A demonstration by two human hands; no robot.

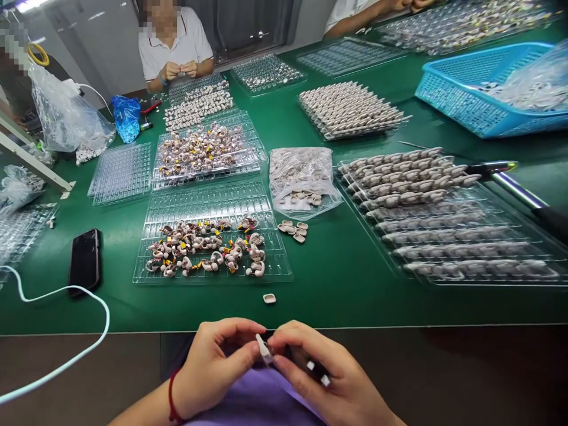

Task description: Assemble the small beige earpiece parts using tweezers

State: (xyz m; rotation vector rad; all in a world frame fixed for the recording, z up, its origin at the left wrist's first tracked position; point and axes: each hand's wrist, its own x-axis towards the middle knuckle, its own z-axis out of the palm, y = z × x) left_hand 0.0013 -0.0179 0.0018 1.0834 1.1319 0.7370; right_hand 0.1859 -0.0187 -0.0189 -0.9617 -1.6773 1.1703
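My left hand (pixel 213 364) and my right hand (pixel 319 376) meet just below the edge of the green table (pixel 346 278), over my lap. Their fingertips pinch together on a small beige part (pixel 265 350) between them. The right hand also carries something small and white (pixel 317 373) near its lower fingers. A clear tray (pixel 213 251) with several beige and brown parts lies nearest, straight ahead. One loose beige shell (pixel 269 298) rests close to the table edge, and a few more shells (pixel 293 229) sit right of the tray.
A black phone (pixel 84 260) and a white cable (pixel 57 296) lie left. A plastic bag of shells (pixel 302 180), a long clear tray of rowed shells (pixel 444 219) and a blue basket (pixel 479 89) are right. A person in white (pixel 173 44) works across the table.
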